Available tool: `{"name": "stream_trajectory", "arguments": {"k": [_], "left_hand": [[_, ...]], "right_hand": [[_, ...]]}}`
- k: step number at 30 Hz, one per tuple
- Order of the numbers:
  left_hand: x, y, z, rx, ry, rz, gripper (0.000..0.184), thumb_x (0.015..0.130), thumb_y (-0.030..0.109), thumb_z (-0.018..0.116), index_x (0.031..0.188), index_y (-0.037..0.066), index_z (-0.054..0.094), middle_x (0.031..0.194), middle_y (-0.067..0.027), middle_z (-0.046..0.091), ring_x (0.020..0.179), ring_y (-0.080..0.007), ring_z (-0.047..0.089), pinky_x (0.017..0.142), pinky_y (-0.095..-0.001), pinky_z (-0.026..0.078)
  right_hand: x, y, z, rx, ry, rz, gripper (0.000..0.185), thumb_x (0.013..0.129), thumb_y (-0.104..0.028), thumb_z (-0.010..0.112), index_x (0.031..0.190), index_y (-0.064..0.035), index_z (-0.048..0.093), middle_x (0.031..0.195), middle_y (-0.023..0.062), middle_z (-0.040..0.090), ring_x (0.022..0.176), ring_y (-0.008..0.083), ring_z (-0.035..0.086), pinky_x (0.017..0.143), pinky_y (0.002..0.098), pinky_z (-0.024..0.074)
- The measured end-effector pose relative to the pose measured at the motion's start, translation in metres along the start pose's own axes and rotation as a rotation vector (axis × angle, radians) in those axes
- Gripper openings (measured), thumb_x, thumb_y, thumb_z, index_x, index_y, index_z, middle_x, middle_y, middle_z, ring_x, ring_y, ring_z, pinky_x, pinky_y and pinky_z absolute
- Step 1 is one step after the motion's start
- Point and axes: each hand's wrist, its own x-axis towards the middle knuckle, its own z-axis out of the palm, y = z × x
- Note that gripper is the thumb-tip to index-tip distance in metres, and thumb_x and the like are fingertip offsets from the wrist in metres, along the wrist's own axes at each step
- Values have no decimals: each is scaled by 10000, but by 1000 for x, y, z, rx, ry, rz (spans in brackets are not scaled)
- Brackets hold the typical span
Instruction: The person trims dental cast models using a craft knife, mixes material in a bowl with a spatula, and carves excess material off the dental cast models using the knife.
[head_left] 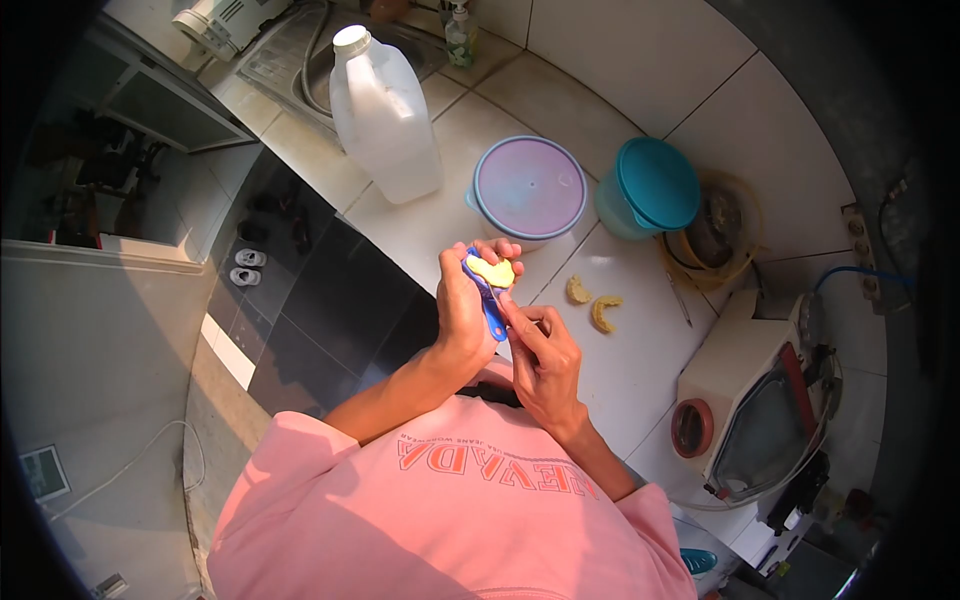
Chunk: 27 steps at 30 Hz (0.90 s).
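Square white tiles cover the worktop [640, 350] and the wall [620, 60] behind it, with a dark tiled floor [310, 270] lower down on the left. At the near edge, in the middle of the scene, the left hand [458, 305] is curled around a blue plastic piece [495, 318], gripping it with fingers bent over its far side. This piece has a smooth, glossy handle with a small hole at its near end. In it sits a pale yellow mass [488, 268], soft-looking and uneven along its edge. The right hand [545, 360] is mostly closed, pinching a thin dark implement [491, 291] whose end reaches the blue piece; its exact shape is too small to tell.

Right of the hands lie two yellow pieces, one a rough chunk [577, 290], the other a crumbly, curved crescent [604, 314], near each other but apart. Farther back stand a translucent, boxy jug [390, 130] with a white cap, a round tub with a hazy purple lid [530, 188] and another with a teal lid [658, 185]. At the right rests a cream-coloured machine [720, 370] with a round, reddish-rimmed opening.
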Motion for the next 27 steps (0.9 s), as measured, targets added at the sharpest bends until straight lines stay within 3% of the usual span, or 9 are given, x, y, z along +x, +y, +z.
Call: {"name": "stream_trajectory", "arguments": {"k": [6,8,9,11,15,27], "left_hand": [[0,-5,0,-17,-16,17,311,989,288,321,802,74,448,947,-113,559,1033,-248,519,928,-374,444],[0,-4,2,33,21,-7,317,996,290,316,812,74,458,953,-111,565,1039,-246,522,937,-375,444],[0,-3,3,86,56,-32,324,1003,291,311,822,74,469,960,-108,571,1045,-243,526,946,-376,444],[3,-6,0,156,35,33,324,1008,293,308,841,74,477,967,-107,575,1052,-239,528,952,-378,443],[0,-5,7,290,34,122,309,1014,297,305,870,79,468,979,-110,580,1043,-233,532,958,-386,441],[1,-9,1,282,-44,237,314,1008,291,276,840,75,430,960,-121,566,1018,-255,540,927,-390,453]], "right_hand": [[-1,-3,-2,102,33,26,462,839,114,620,1257,-79,665,918,126,619,646,168,572,576,283,464],[-2,-6,-9,256,-63,298,454,855,104,607,1265,-84,660,904,121,620,653,175,579,587,276,463],[0,-7,-14,257,-63,298,454,855,104,607,1265,-84,660,904,121,620,653,175,579,587,276,463],[6,-9,-24,39,-111,84,457,862,89,604,1280,-91,649,894,112,619,656,177,592,582,285,471],[12,-17,-32,-57,-95,64,476,851,80,618,1290,-103,642,889,107,621,656,182,601,577,300,481],[9,-9,-7,20,-10,20,466,851,80,617,1286,-85,643,872,110,629,646,187,584,589,308,473]]}}
